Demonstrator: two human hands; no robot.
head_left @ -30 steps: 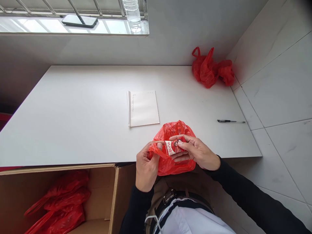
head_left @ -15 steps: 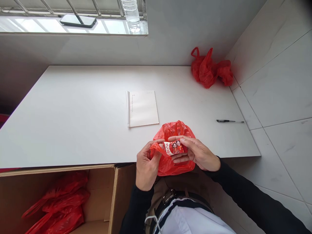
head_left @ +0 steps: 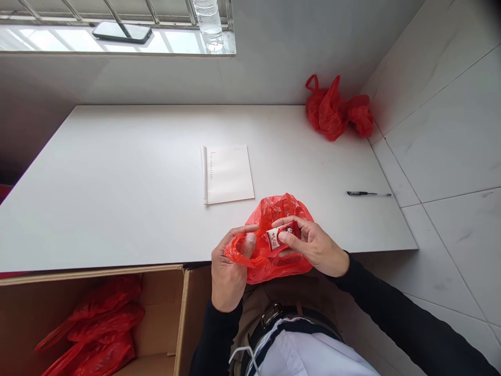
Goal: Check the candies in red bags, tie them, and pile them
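Observation:
A thin red plastic bag lies at the table's front edge, its mouth turned toward me. My left hand grips the bag's left rim between thumb and fingers. Over the bag's opening, my right hand pinches a small red and white packet printed with characters and a cartoon figure. Part of the packet is covered by the thumb and fingers. What the bag contains is hidden.
On the white table lie a notebook, a pen and red bags in the back corner. A cardboard box with red bags stands front left. The sill holds a phone and a bottle.
My left hand has moved left, pulling the bag's rim away from the packet. My right thumb has come over the packet's front, and the packet has tilted.

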